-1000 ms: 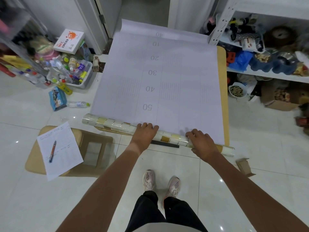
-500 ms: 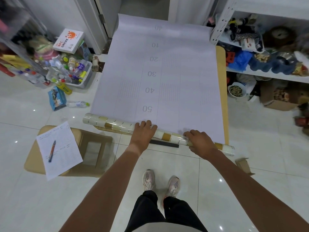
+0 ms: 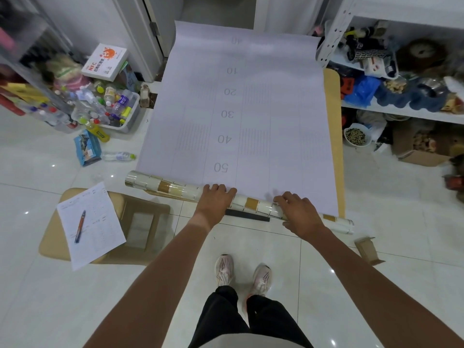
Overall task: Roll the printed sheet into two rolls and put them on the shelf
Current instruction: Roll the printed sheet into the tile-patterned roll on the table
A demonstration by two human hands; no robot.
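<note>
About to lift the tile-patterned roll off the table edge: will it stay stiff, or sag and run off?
The tile-patterned roll is long and thin, overhanging the table at both ends, so it may sag if lifted one-handed. Being round, it would probably roll once the left hand and right hand lift. The flat sheet looks floppy.

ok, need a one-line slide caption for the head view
Both hands, left and right, rest on the roll at the near edge of the printed sheet spread over the table.
</note>
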